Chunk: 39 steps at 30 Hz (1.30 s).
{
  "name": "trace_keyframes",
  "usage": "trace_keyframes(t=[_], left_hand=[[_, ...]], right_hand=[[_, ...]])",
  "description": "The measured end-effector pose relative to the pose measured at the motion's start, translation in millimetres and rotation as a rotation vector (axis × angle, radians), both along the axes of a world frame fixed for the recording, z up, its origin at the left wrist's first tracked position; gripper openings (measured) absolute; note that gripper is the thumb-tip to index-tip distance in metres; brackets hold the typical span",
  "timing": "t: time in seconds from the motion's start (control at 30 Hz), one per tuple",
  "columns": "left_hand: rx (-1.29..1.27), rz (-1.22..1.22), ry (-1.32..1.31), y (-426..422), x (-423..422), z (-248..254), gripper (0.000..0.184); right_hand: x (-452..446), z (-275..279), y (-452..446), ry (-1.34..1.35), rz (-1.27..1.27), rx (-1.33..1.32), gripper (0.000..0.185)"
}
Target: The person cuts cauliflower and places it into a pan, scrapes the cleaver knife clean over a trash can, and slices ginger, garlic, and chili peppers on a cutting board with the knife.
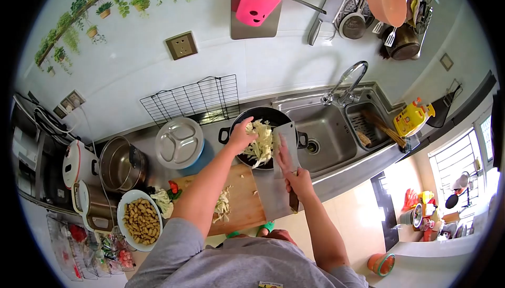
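My left hand [242, 137] is over the black two-handled pan [261, 113], its fingers curled against a pile of chopped cabbage [259, 143]. My right hand [300, 182] grips the handle of a cleaver [286, 148], whose broad blade stands at the pan's right side beside the cabbage. Some of the pan's inside is hidden by the cabbage, blade and hand. More chopped pieces [222, 205] lie on the wooden cutting board [247, 204] under my left forearm. An uncut cabbage piece [163, 201] and a red pepper [173, 186] are at the board's left end.
Right of the pan is the steel sink [329, 130] with a curved faucet [357, 75] and a yellow bottle [413, 118]. To the left stand a divided steel plate [179, 143], a steel pot [122, 164] and a white bowl of peanuts [141, 219]. A wire rack [194, 98] leans behind.
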<state>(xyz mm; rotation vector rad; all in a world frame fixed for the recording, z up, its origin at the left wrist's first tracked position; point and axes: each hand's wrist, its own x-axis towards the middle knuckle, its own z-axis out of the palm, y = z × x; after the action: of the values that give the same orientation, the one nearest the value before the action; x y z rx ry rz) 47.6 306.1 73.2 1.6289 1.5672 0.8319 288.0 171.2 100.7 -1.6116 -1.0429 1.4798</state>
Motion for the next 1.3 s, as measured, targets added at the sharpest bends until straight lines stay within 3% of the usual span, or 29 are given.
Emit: trace_keyframes(t=[0.13, 0.17, 0.2, 0.3, 0.4, 0.47, 0.53, 0.6, 0.77, 0.83, 0.87, 0.93, 0.97, 1.3], left_hand=[[-0.095, 0.054, 0.030, -2, -4, 5, 0.069], [-0.077, 0.015, -0.130, 3, -10, -16, 0.064], [-0.081, 0.017, -0.129, 3, -12, -21, 0.064], [-0.106, -0.014, -0.078, -3, -21, -28, 0.045], [-0.181, -0.038, 0.095, -33, -25, 28, 0.037], [-0.078, -0.012, 0.086, -53, -39, 10, 0.033], [0.106, 0.044, -0.109, -85, -52, 8, 0.033], [0.092, 0.089, -0.138, -127, -68, 0, 0.033], [-0.025, 0.270, -0.241, -240, -99, -30, 0.051], [-0.040, 0.346, -0.115, -277, -99, -21, 0.076], [-0.048, 0.348, -0.116, -292, -100, -26, 0.076], [0.107, 0.249, 0.190, -315, -102, -36, 0.100], [0.011, 0.265, 0.174, -323, -104, -45, 0.111], [0.006, 0.178, 0.300, -288, -100, -53, 0.114]], right_hand=[[9, -2, -4, -0.131, 0.003, 0.020, 0.023], [10, -5, -7, -0.132, 0.004, 0.016, 0.023], [10, -8, -9, -0.133, -0.017, 0.030, 0.024], [8, -3, -20, -0.141, -0.041, 0.044, 0.024], [7, -5, -33, -0.153, -0.020, 0.047, 0.025], [5, -9, -45, -0.153, 0.013, 0.039, 0.026], [0, -1, -60, -0.236, 0.068, 0.038, 0.027], [-5, -2, -74, -0.237, 0.110, 0.023, 0.028], [-25, -24, -107, -0.178, 0.222, -0.098, 0.028], [-34, -35, -118, -0.145, 0.226, -0.144, 0.028], [-39, -37, -124, -0.109, 0.203, -0.171, 0.025], [-46, -46, -133, -0.076, 0.182, -0.198, 0.025], [-47, -53, -138, -0.034, 0.155, -0.243, 0.023], [-78, -98, -166, 0.085, 0.151, -0.298, 0.020]])
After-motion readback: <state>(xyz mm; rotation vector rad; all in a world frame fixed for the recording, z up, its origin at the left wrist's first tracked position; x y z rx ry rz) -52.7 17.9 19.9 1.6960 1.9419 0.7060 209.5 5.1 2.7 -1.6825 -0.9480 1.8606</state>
